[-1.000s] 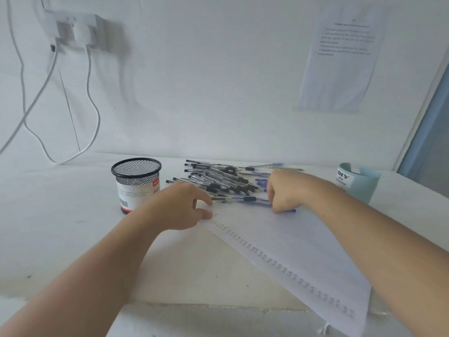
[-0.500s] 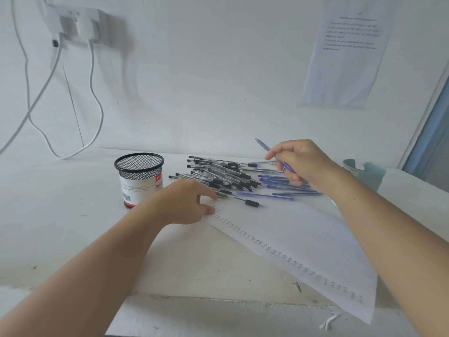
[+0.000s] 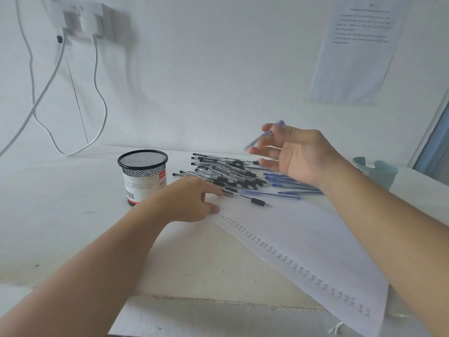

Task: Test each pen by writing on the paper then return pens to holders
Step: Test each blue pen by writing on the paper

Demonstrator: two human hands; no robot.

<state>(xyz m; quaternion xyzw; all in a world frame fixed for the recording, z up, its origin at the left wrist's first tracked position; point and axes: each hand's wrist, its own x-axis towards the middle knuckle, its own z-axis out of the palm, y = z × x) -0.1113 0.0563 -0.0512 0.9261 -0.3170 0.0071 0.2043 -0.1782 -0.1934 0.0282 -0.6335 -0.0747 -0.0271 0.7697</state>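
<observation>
My right hand (image 3: 298, 156) is raised above the pen pile and holds a blurred blue pen (image 3: 257, 141) in its fingers, the pen slanting up to the right. My left hand (image 3: 187, 200) rests on the table with its thumb on the near left corner of the white paper (image 3: 303, 239), which carries a row of scribble marks along its left edge. Several black pens (image 3: 226, 173) lie heaped behind the paper, with several blue pens (image 3: 284, 188) to their right. A black mesh holder (image 3: 143, 176) stands at the left and a teal holder (image 3: 381, 171) at the right.
One black pen (image 3: 255, 200) lies apart on the paper's far edge. White cables (image 3: 97, 98) hang from a wall socket at the upper left. A printed sheet (image 3: 357, 49) is stuck on the wall. The table's front edge (image 3: 218, 300) is close to me.
My right hand picked a blue pen from the pile and lifted it up; the pen now swings in the fingers. My left hand stayed on the paper's corner.
</observation>
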